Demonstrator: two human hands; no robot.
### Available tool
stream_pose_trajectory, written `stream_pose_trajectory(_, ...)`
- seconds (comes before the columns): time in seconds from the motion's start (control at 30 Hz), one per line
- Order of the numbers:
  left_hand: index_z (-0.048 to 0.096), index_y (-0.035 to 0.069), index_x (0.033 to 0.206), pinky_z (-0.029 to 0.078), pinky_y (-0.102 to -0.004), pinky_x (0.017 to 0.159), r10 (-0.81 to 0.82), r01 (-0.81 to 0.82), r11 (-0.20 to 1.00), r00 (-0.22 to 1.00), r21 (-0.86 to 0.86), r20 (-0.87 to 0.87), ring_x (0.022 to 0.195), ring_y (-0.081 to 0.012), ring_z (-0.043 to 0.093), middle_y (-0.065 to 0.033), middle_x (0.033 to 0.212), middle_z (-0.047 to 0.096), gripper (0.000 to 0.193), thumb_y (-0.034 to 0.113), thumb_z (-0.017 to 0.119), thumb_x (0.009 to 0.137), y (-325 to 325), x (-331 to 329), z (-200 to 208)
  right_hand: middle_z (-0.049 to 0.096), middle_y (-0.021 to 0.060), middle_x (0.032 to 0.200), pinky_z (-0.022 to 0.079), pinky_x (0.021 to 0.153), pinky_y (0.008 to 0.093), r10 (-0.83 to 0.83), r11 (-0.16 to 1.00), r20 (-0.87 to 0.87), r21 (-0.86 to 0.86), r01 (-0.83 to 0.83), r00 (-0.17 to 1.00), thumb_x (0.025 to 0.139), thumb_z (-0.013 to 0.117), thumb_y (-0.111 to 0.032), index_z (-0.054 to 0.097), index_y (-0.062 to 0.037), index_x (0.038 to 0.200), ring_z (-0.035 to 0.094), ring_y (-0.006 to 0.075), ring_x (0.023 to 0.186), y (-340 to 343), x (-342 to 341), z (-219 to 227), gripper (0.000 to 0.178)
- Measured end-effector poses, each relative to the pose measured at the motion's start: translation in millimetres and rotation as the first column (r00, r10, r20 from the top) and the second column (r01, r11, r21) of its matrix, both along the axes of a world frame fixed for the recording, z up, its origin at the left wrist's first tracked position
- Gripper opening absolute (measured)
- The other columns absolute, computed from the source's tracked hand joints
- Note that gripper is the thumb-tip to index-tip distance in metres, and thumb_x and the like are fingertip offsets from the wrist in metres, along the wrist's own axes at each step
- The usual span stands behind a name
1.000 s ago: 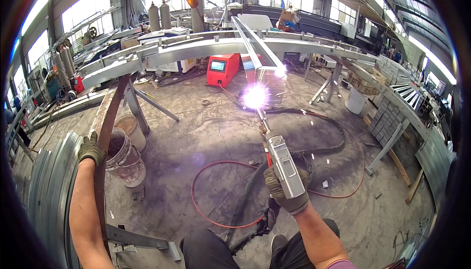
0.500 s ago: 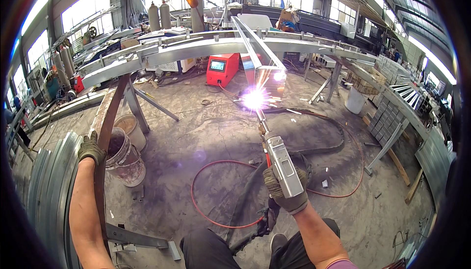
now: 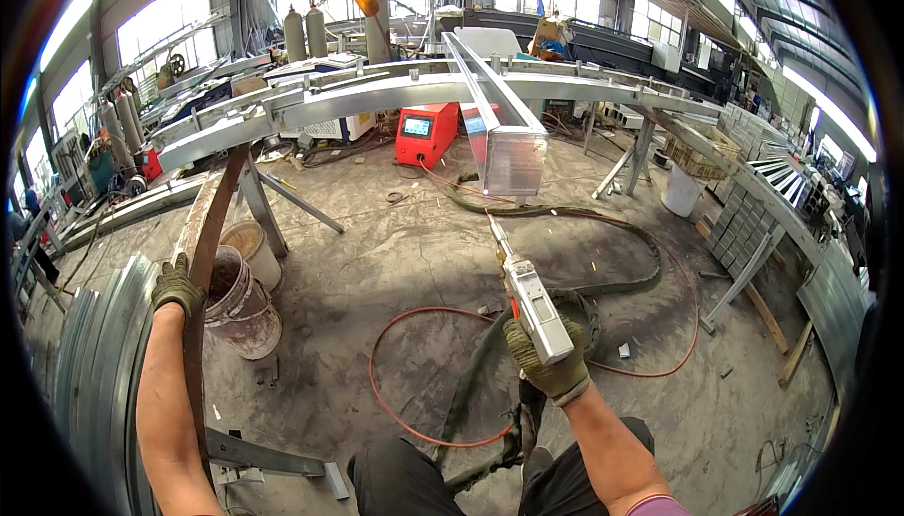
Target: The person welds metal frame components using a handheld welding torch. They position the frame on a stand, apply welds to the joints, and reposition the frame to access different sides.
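Observation:
My right hand [image 3: 556, 370], in an olive work glove, is closed round a silver welding gun [image 3: 539, 309]. The gun's thin nozzle points up and away, its tip just below the near end of a shiny rectangular metal channel [image 3: 515, 160]. No arc burns at the tip; a few small sparks fall to the right of the gun. The channel lies lengthwise over a silver cross beam [image 3: 367, 92] and juts toward me. At the left, my gloved left hand [image 3: 176, 288] grips the edge of a rusty brown steel beam [image 3: 209, 215].
A red machine with a screen [image 3: 424, 136] stands on the floor beyond. A dark hose [image 3: 626, 285] and a red cable [image 3: 372, 365] loop across the floor. Dirty buckets [image 3: 243, 314] sit beside the rusty beam. Metal sheets [image 3: 104, 346] are stacked at the left; steel supports [image 3: 744, 281] stand right.
The bright arc at the channel's end has gone out. The welding gun's tip has dropped slightly down from the channel. My left hand has stayed on the beam.

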State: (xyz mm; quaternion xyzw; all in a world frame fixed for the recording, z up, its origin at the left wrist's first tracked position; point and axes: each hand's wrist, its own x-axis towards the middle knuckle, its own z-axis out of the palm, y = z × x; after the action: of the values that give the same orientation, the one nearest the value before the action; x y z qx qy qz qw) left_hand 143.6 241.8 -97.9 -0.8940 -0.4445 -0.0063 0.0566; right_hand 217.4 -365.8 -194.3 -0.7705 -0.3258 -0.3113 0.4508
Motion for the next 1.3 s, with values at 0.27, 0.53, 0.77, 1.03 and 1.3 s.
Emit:
stream_pose_trajectory(0.27, 0.029, 0.019, 0.170, 0.045, -0.0498, 0.120, -0.030, 0.030, 1.000, 1.000, 0.000, 0.009, 0.149, -0.0425, 0.048, -0.0240, 0.169, 0.035, 0.103, 0.042, 0.082, 0.086, -1.9, 5.0, -2.0, 0.074, 0.0138, 0.087, 0.059, 0.066, 0.0405, 0.026, 0.987, 0.144, -0.162, -0.002, 0.989, 0.087, 0.083, -0.019, 0.077, -0.0042, 0.103, 0.073, 0.0318, 0.073, -0.2, -1.6, -6.8, 0.022)
stream_pose_trajectory(0.53, 0.026, 0.020, 0.172, 0.043, -0.0474, 0.123, -0.003, 0.003, 1.000, 1.000, 0.020, -0.015, 0.151, -0.0420, 0.047, -0.0248, 0.171, 0.033, 0.107, 0.042, 0.083, 0.084, 8.7, 0.1, 0.8, 0.072, 0.0118, 0.085, 0.057, 0.062, 0.0426, 0.046, 0.995, 0.186, -0.100, -0.027, 0.982, 0.087, 0.081, -0.016, 0.076, -0.0073, 0.100, 0.070, 0.0333, 0.070, 6.7, -13.0, 18.4, 0.017)
stream_pose_trajectory(0.77, 0.030, 0.013, 0.170, 0.043, -0.0470, 0.123, -0.031, 0.031, 0.999, 0.998, 0.019, 0.045, 0.149, -0.0432, 0.048, -0.0263, 0.164, 0.042, 0.105, 0.036, 0.084, 0.083, 4.4, -0.1, -2.6, 0.074, 0.0099, 0.091, 0.059, 0.068, 0.0432, -0.021, 0.977, 0.303, -0.196, 0.084, 0.953, 0.085, 0.079, -0.015, 0.078, -0.0116, 0.102, 0.073, 0.0331, 0.078, -3.1, -20.1, 32.4, 0.017)
stream_pose_trajectory(1.03, 0.029, 0.016, 0.170, 0.042, -0.0468, 0.124, -0.024, 0.023, 0.999, 0.999, 0.024, 0.048, 0.150, -0.0427, 0.047, -0.0258, 0.165, 0.041, 0.105, 0.037, 0.084, 0.084, 2.1, 0.9, -3.3, 0.076, 0.0063, 0.095, 0.060, 0.070, 0.0422, -0.100, 0.970, 0.353, -0.172, 0.170, 0.930, 0.079, 0.075, -0.012, 0.079, -0.0152, 0.100, 0.075, 0.0302, 0.082, -3.2, -15.8, 24.4, 0.021)
stream_pose_trajectory(1.3, 0.025, 0.017, 0.172, 0.042, -0.0477, 0.123, -0.016, 0.016, 1.000, 1.000, -0.001, -0.019, 0.152, -0.0425, 0.045, -0.0266, 0.171, 0.032, 0.108, 0.043, 0.083, 0.085, 0.8, -0.2, 2.0, 0.077, 0.0062, 0.095, 0.061, 0.071, 0.0423, -0.089, 0.942, 0.433, -0.255, 0.216, 0.897, 0.078, 0.076, -0.012, 0.078, -0.0152, 0.100, 0.075, 0.0299, 0.083, -1.7, -14.2, 34.5, 0.021)
